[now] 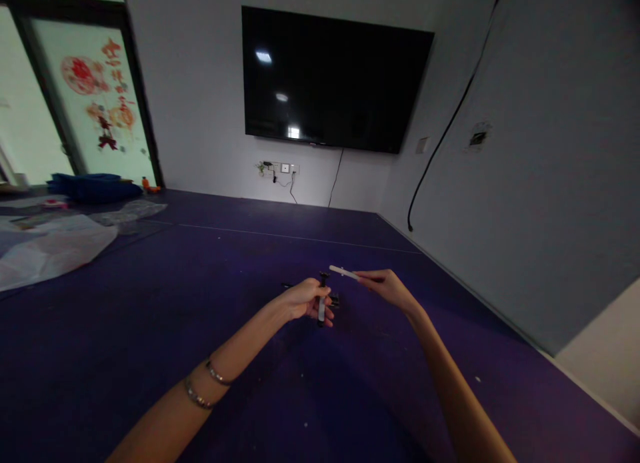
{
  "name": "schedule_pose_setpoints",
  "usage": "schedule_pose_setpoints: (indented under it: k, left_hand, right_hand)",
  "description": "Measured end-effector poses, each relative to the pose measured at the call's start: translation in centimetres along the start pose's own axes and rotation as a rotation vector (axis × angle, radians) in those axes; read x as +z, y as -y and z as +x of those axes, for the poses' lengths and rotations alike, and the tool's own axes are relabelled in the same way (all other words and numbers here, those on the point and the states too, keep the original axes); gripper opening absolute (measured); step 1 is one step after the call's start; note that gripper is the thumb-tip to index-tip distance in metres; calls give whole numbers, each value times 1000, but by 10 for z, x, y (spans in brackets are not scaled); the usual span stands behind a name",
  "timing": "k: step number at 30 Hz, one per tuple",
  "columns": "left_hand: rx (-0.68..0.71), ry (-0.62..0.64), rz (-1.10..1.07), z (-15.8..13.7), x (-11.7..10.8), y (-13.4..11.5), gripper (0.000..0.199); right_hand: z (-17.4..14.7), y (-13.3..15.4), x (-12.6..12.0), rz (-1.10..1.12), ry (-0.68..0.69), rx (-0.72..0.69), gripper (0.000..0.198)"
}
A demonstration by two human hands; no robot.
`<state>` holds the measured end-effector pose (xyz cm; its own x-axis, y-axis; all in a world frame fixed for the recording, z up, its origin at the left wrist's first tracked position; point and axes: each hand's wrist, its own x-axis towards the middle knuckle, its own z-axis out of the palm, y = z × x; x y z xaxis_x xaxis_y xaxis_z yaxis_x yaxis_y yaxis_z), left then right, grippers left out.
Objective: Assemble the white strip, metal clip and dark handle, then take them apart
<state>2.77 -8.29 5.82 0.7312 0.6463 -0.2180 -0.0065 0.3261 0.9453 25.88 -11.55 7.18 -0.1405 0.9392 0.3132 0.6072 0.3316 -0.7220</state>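
Note:
Near the middle of the purple surface, my left hand [306,299] is closed round a slim black-and-grey handle [321,309] with a small dark T-shaped head. It is held nearly upright, and its kind is too small to make out. To the right, my right hand [385,286] pinches one end of a thin white stick [343,271]. The stick's free end points left, close to the dark head; a small gap seems to lie between them. Behind my left hand are small black parts [335,301], partly hidden by the fingers.
The purple surface [225,263] reaches back to a grey wall with a large television [335,79]. A black cable [453,119] hangs down the right wall. At the left lie a clear plastic sheet [65,246], a blue cloth bundle [93,187] and a small orange item [147,185].

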Motion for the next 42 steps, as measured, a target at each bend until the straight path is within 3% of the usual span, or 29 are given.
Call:
schedule_pose_setpoints:
  k: [4, 10, 13, 23, 31, 38, 42]
  left_hand:
    - [26, 14, 6, 0, -1, 1, 23]
    - [39, 98, 55, -4, 2, -1, 20]
    - [70, 70, 129, -9, 6, -6, 13]
    - [461, 10, 369, -32, 11, -37, 10]
    - [567, -45, 404, -43, 5, -54, 10]
    - [573, -27, 395, -45, 5, -55, 9]
    - [571, -32, 387, -46, 6, -56, 9]
  right_hand:
    - [-2, -2, -1, 18, 61, 10, 42]
    - [-3, -11, -10, 44, -58, 12, 43]
    - [-5, -13, -16, 54, -117, 39, 49]
    - [-5, -1, -16, 141, -274, 26, 58]
    - [0, 11, -3, 119, -325, 49, 38]
    - [-3, 39, 15, -188, -353, 56, 27]
    - [-3, 41, 41, -422, -275, 116, 29]
